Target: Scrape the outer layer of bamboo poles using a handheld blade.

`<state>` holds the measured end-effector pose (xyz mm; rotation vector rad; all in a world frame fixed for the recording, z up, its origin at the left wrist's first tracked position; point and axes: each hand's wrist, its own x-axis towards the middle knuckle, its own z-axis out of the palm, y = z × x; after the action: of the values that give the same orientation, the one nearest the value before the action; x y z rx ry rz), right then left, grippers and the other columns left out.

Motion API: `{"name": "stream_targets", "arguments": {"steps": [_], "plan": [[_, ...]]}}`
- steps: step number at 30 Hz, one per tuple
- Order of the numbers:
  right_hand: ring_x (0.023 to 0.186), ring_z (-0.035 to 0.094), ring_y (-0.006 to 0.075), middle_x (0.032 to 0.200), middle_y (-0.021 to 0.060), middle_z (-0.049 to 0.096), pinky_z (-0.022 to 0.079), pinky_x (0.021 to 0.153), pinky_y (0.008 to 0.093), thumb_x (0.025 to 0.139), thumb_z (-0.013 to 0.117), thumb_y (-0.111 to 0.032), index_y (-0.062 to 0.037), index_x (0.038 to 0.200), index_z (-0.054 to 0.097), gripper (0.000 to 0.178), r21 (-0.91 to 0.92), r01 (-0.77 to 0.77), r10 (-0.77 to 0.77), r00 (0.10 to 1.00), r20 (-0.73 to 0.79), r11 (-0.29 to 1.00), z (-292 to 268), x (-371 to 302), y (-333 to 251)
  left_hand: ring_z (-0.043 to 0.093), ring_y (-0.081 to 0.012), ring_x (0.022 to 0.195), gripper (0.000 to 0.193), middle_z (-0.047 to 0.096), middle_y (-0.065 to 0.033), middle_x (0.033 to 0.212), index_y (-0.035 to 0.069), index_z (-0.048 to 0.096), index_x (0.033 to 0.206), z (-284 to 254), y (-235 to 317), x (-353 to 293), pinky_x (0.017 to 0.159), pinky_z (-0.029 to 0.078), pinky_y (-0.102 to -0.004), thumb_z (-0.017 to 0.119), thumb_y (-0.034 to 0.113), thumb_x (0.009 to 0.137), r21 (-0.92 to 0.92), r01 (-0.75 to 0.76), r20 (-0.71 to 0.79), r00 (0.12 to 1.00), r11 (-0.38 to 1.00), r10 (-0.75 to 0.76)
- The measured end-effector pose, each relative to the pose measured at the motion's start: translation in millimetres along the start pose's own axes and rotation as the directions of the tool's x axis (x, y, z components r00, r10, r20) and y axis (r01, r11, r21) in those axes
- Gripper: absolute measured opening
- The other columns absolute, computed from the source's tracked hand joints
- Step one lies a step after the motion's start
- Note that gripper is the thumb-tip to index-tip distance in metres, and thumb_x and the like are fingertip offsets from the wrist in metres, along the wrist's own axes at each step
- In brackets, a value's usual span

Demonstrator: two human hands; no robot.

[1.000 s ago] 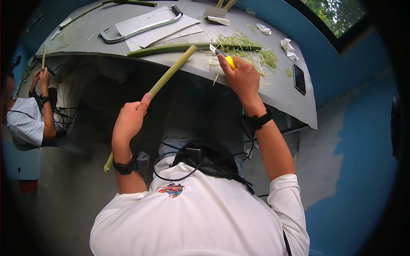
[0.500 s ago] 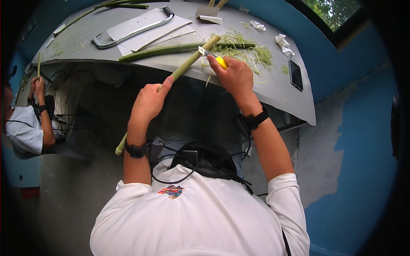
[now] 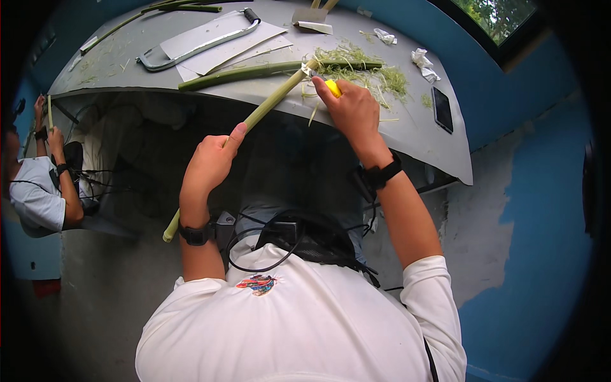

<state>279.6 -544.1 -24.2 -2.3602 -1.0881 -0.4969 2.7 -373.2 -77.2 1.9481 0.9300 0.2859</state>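
A peeled pale-green bamboo stick (image 3: 273,100) slants from beside my left forearm up over the table's edge. My left hand (image 3: 210,162) is closed round its lower part, thumb lying along it. In my right hand (image 3: 354,111) is a yellow-handled utility knife (image 3: 333,88). Its blade touches the stick near the upper end. Behind that end, a thicker dark-green bamboo length (image 3: 235,76) lies across the table, with a heap of thin green shavings (image 3: 391,79) around its right part.
On the grey table (image 3: 414,137) are a hacksaw (image 3: 213,46) over white paper sheets (image 3: 273,30), crumpled tissues (image 3: 423,60) and a phone (image 3: 442,109). More green stalks (image 3: 191,9) lie at the far left. A seated co-worker (image 3: 38,191) at left holds a thin stick.
My left hand has drawn the stick down and left toward me. The blade now sits closer to the stick's upper end. The co-worker's hands have moved apart.
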Motion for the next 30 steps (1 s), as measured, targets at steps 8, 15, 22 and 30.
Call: {"name": "stream_targets", "arguments": {"steps": [8,15,22,30], "plan": [[0.071,0.077,0.0468,0.073,0.022,0.075,0.059,0.063,0.0563,0.107,0.062,-0.077,-0.0064,0.083,0.076,0.076,-0.059,-0.03,0.026,0.998,-0.06,0.998,5,5,9,0.04,-0.0097,0.057,0.085,0.042,0.0038,0.064,0.008,0.049,0.065,-38,-27,-35,0.054,0.034,-0.032,0.056,0.078,0.113,-0.12,0.231,0.15,0.965,0.965,-0.213],[0.069,0.073,0.0458,0.069,0.0209,0.07,0.054,0.063,0.056,0.108,0.06,-0.078,-0.0058,0.078,0.067,0.079,-0.01,-0.025,0.025,0.999,-0.038,1.0,3,-1,-1,0.036,-0.0051,0.052,0.079,0.04,0.0068,0.064,0.012,0.051,0.072,-38,-35,-41,0.05,0.03,-0.0267,0.054,0.081,0.112,-0.218,0.298,0.201,0.946,0.929,-0.256],[0.068,0.073,0.046,0.068,0.0203,0.069,0.055,0.063,0.0569,0.108,0.061,-0.078,-0.0065,0.076,0.066,0.078,0.016,0.0,0.002,0.998,-0.067,1.0,0,-1,-2,0.037,-0.0034,0.053,0.069,0.043,0.0063,0.067,0.013,0.051,0.083,-14,-17,7,0.048,0.029,-0.0245,0.055,0.075,0.115,-0.257,0.029,0.082,0.997,0.966,-0.008],[0.068,0.073,0.0462,0.066,0.0197,0.068,0.055,0.062,0.0556,0.107,0.063,-0.077,-0.0066,0.076,0.065,0.077,0.075,0.023,-0.017,0.997,-0.074,0.997,-6,-1,3,0.047,-0.0072,0.062,0.072,0.051,0.0025,0.072,0.006,0.06,0.084,-8,-8,21,0.057,0.041,-0.0279,0.054,0.07,0.117,-0.277,-0.091,0.047,0.993,0.956,0.108]]}}
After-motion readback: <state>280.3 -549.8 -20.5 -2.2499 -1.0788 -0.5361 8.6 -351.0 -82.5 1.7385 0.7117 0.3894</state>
